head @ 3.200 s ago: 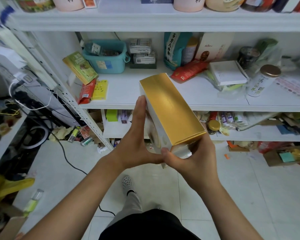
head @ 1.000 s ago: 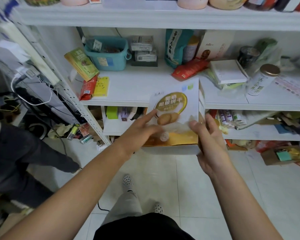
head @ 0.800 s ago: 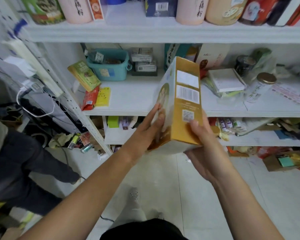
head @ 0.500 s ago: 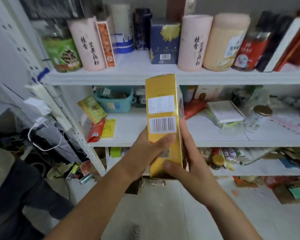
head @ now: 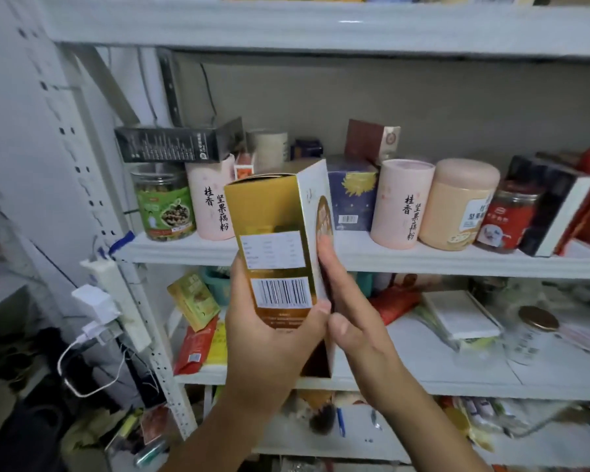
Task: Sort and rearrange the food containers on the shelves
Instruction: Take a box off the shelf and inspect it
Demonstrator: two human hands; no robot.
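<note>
Gold biscuit box (head: 280,247) is up at the canister shelf, and I have both hands on it.

A second ago I was turning it over down by the lower shelf. Now it stands upright in the air with the barcode side facing me, just in front of the upper shelf (head: 423,264) and not yet resting on it. My right hand (head: 351,321) lies flat on the white printed face, fingers (head: 324,248) straight, steadying it. My left hand (head: 269,338) is clamped round the bottom half, thumb across the gold side. The box hides the stretch between the left pink canister (head: 212,202) and the dark blue box (head: 351,195), so I can't tell if there's room. I'd say the lift is done and the placing isn't. Next I need to ease it forward and set it down without nudging either neighbour.
</note>
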